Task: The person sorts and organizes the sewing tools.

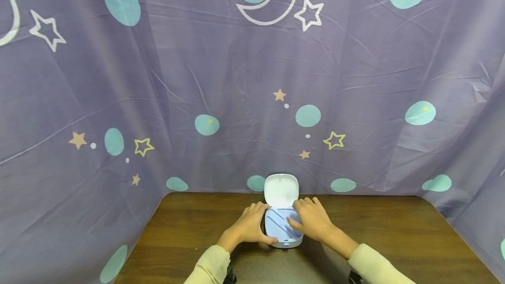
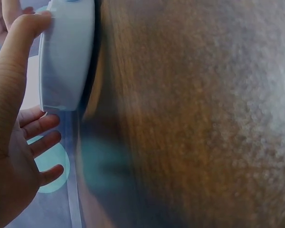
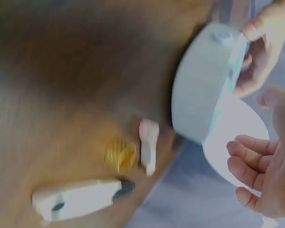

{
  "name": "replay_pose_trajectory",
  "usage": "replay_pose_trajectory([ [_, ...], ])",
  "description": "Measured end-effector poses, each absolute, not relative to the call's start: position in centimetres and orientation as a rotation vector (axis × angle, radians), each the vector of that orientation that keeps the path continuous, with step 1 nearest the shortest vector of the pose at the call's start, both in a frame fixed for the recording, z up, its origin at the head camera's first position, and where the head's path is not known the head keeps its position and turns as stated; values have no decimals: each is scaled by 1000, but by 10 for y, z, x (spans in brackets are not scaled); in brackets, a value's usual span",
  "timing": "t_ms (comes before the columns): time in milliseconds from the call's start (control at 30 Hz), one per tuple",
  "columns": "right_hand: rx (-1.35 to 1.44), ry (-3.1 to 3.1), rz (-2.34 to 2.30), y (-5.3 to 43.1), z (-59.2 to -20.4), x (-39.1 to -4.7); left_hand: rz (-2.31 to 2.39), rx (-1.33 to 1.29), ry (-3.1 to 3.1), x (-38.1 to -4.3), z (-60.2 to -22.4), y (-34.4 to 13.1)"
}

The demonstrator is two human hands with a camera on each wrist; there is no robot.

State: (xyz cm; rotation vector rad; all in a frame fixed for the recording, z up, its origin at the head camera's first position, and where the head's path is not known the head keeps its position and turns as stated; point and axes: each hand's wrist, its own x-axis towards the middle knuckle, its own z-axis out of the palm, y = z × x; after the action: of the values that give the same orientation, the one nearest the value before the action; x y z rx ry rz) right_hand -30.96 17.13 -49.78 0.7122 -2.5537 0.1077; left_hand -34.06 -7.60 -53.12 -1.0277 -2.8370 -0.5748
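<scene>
A small white case (image 1: 289, 245) with a light blue inner tray (image 1: 276, 225) stands on the table, its white lid (image 1: 282, 190) raised at the back. My left hand (image 1: 250, 225) holds the case's left side, thumb at the front corner and index finger at the back. In the left wrist view, the thumb and a fingertip touch the white case wall (image 2: 66, 61), while the other fingers are spread. Over the tray's right part hovers my right hand (image 1: 313, 220), its fingers loosely bent with nothing seen between them. It covers part of the tray.
In the right wrist view, a yellow ribbed ring (image 3: 120, 155), a small pink-and-white piece (image 3: 148, 145) and a white device with a dark tip (image 3: 80, 198) lie on the wooden table (image 1: 185, 227). A purple curtain (image 1: 244, 73) hangs right behind the table.
</scene>
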Motion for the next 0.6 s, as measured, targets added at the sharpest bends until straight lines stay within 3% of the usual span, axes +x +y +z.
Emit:
replay_pose_trajectory([
  [267,650,-2530,121,214,-478,-310,-604,-1024,-2820,-341,-534,-79],
  [600,800,-2549,-14,261,-492,-298,-631,-1035,-2807,-340,-533,-76],
])
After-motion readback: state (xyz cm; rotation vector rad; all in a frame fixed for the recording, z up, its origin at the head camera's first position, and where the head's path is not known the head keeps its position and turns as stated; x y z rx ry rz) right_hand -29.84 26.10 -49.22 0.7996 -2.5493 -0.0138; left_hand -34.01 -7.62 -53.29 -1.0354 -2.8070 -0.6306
